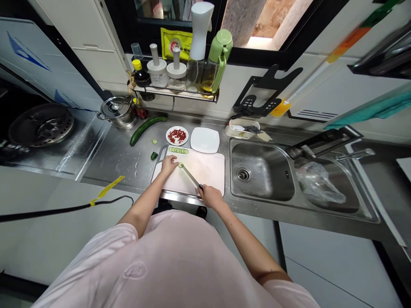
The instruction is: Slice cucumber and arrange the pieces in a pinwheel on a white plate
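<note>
Knife (192, 176) in hand (212, 196), packet (176, 44) lettering unclear

The right hand (211, 196) grips a knife (192, 175) (dark-handled).

In the middle of the frame, a cutting board (208, 171) lies on the counter (105, 167), with cucumber slices (178, 150) along its upper left edge and a knife (192, 176) across its centre. Just above the board sit a dish (168, 136) of chopped bits (177, 137) and, right of it, a plate (204, 140). Left of the dish lies a cucumber (146, 129), beside a pot (125, 122). The sink (266, 171) is right of the board, a plastic bag (321, 184) in its right basin.
</note>
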A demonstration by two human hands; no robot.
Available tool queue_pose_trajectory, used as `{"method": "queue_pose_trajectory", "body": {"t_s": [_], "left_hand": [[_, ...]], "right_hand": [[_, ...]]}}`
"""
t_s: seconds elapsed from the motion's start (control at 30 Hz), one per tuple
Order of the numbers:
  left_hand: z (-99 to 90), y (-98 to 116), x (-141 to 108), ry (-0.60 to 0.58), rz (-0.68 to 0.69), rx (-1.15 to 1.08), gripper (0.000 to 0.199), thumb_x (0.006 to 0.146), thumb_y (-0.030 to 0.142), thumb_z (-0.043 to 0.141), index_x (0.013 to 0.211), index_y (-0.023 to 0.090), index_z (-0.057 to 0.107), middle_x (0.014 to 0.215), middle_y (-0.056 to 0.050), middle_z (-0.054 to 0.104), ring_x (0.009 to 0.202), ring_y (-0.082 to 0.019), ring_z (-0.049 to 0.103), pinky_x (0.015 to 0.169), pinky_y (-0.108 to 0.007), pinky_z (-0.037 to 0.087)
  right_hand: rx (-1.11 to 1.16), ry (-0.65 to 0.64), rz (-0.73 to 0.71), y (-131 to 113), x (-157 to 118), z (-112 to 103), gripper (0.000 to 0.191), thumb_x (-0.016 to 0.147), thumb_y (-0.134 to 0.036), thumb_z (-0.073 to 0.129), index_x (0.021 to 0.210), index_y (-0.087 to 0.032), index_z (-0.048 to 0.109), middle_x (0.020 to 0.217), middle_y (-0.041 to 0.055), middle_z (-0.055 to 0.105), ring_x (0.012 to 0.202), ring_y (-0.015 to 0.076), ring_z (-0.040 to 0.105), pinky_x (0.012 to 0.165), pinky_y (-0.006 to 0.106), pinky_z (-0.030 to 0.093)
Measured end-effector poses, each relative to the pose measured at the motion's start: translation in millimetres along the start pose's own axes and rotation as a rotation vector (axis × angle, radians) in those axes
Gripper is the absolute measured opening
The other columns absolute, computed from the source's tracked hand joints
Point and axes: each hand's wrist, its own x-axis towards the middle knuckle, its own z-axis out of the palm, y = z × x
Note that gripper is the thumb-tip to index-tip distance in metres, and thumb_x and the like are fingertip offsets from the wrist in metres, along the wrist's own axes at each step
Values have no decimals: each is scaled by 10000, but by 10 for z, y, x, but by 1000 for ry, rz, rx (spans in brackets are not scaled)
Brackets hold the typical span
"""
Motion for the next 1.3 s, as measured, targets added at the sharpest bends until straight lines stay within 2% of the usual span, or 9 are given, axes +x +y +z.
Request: {"method": "queue_pose_trajectory", "body": {"t_s": [0.53, 0.83, 1.3], "left_hand": [[17, -30, 9, -4, -4, 14, 278, 653, 262, 689, 915, 177, 652, 795, -21, 563, 681, -129, 520, 738, -268, 439], [54, -101, 23, 18, 43, -1, 268, 660, 254, 679, 914, 174, 652, 781, -17, 549, 676, -125, 514, 718, -256, 430], [47, -85, 11, 14, 47, 6, 266, 665, 229, 685, 922, 168, 649, 756, -11, 538, 684, -127, 516, 720, -253, 428]], "right_hand": [[0, 7, -19, -55, 49, -23, 423, 944, -455, 297, 1026, -170, 599, 986, 124, 667, 922, 237, 628, 758, 305, 413], [-7, 17, -13, -86, 35, -25, 417, 941, -432, 304, 1026, -161, 609, 987, 131, 668, 932, 240, 628, 762, 310, 418], [-9, 4, 12, -166, 35, -54, 425, 939, -424, 301, 1052, -153, 608, 995, 134, 666, 938, 232, 626, 770, 302, 416]]}}
